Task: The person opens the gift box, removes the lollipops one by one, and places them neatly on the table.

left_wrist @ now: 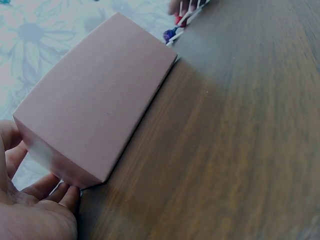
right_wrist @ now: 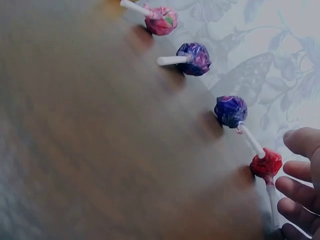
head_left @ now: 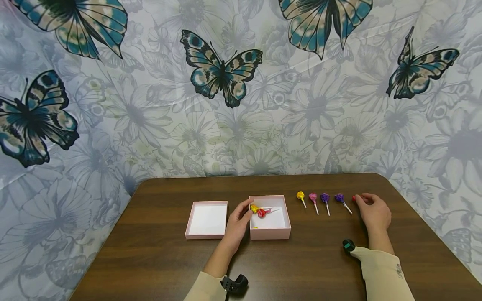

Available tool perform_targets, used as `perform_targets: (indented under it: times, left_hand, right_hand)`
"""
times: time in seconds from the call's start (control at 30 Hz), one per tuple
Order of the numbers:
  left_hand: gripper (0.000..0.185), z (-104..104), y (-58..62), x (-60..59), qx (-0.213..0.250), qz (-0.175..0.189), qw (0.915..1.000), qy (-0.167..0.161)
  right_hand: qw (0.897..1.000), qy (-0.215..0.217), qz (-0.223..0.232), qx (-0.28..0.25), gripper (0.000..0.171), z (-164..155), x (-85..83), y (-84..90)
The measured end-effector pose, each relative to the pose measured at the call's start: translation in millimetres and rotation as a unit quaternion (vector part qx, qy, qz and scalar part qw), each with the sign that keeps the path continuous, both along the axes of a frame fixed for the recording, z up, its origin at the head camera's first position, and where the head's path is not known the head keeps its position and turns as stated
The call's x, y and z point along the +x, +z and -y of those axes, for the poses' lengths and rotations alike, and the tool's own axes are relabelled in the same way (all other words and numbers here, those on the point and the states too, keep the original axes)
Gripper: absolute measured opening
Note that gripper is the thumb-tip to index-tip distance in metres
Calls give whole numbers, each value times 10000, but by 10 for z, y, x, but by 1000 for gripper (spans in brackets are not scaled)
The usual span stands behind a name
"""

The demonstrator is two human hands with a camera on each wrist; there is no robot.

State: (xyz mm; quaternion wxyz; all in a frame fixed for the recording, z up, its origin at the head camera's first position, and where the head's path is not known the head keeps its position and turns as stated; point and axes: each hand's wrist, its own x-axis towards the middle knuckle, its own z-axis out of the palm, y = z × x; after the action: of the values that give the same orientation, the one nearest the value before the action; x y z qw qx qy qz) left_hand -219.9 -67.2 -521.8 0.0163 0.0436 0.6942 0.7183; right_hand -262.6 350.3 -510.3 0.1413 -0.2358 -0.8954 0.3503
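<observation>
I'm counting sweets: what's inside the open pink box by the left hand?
Inside the pink box: a yellow lollipop and a red lollipop. A yellow bit near the front wall is partly hidden; the left hand covers the corner.

Two shallow pink box halves stand on the table [head_left: 158, 251]: one on the left [head_left: 206, 219], one on the right [head_left: 269, 217]. Five lollipops lie in a row to the right: one yellow [head_left: 300, 195], one pink [head_left: 313, 197], two purple [head_left: 325, 197] [head_left: 339, 197], one red [head_left: 354, 198]. In the right box lie three more lollipops: two yellow [head_left: 254, 208] [head_left: 255, 228], one red [head_left: 261, 212]. Two hands are in view: left [head_left: 238, 223], right [head_left: 373, 213].
</observation>
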Motion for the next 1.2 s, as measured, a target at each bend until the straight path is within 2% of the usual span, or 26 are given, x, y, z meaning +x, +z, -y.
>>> perform_targets:
  times: [0.33,0.63,0.73,0.97,1.2]
  left_hand:
    - [40,12,-3,-2,-20,11,10000,-52]
    - [40,19,7,4,-17,7,10000,-36]
    - [40,18,12,9,-4,10,10000,-41]
    - [40,26,22,19,-43,40,10000,-61]
    - [40,27,17,24,-40,33,10000,-83]
  right_hand:
    - [9975,-378,-596,-68,44,115,-10,161]
    - [9914,-26,-1305,-91,39,358,46,547]
    - [9868,113,-1613,-48,36,453,82,655]
    - [9672,329,-2512,194,27,685,150,892]
    - [9513,811,-2951,368,21,916,241,1050]
